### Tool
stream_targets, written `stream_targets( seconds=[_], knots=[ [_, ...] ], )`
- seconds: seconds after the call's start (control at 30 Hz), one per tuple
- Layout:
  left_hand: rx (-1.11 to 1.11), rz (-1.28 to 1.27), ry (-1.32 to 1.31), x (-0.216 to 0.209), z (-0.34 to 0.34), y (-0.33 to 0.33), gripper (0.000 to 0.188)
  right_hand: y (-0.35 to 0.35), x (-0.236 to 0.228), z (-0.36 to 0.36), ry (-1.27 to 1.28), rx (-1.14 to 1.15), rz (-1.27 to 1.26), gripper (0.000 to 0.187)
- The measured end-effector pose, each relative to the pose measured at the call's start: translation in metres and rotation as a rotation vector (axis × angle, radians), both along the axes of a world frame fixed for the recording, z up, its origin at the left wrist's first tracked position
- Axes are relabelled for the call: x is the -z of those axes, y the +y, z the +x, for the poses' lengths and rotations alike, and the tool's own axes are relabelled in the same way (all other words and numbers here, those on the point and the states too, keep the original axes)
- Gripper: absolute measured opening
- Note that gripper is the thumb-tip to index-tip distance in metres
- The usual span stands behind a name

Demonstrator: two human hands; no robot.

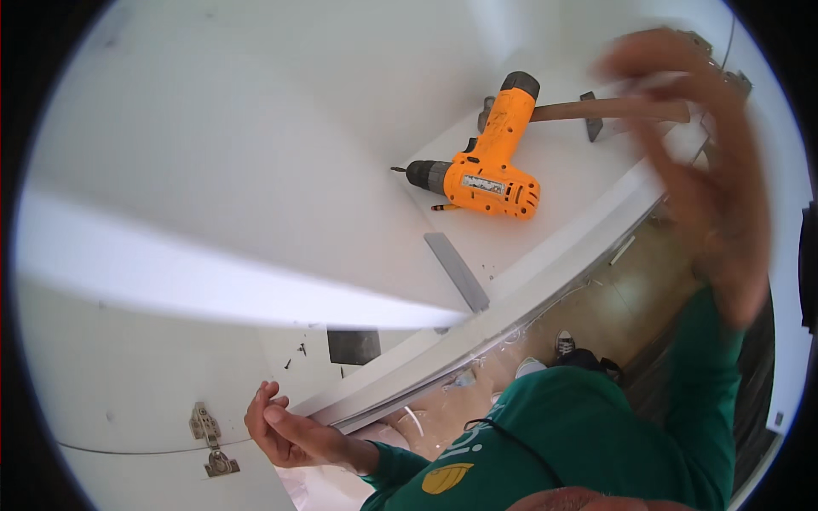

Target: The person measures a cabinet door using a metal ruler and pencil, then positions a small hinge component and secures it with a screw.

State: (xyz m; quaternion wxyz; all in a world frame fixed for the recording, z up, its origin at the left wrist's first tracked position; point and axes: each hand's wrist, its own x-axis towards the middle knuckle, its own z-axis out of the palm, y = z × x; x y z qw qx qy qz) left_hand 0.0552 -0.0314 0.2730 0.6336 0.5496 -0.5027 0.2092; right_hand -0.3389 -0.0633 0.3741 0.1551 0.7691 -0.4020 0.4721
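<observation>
Head: right hand (726,204) blurred, raised, fingers spread, near wooden-handled hammer (562,111); orange drill (494,162) overlaps hammer on white panel (579,183). Left hand (302,437) beside metal hinge (204,426), fingers curled; can't tell if pinching anything.

On the white shelf (571,175), an orange drill (498,157) lies with its bit near the back-left corner, a pencil (443,207) beside it; a grey strip (456,271) reaches the front edge. Beyond the divider (256,289), dark screws (302,349) lie near a dark square (354,347)
</observation>
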Motion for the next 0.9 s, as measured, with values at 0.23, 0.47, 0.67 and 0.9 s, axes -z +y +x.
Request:
stream_targets(
  seconds=[0.23, 0.47, 0.67, 0.9],
  knots=[
    [0.083, 0.066, 0.114, -0.004, -0.005, 0.002, 0.027, -0.15, 0.029, 0.077, 0.757, -0.059, 0.748, 0.055],
    [0.15, 0.118, 0.115, -0.004, -0.004, 0.003, 0.025, -0.172, 0.061, 0.092, 0.747, -0.232, 0.744, 0.058],
    [0.168, 0.201, 0.054, -0.006, -0.004, 0.001, 0.021, -0.173, 0.082, 0.112, 1.005, -0.148, 0.62, 0.049],
    [0.177, 0.233, 0.008, -0.012, -0.009, -0.001, 0.018, -0.157, 0.092, 0.12, 0.693, -0.116, 0.532, 0.027]
  ],
)
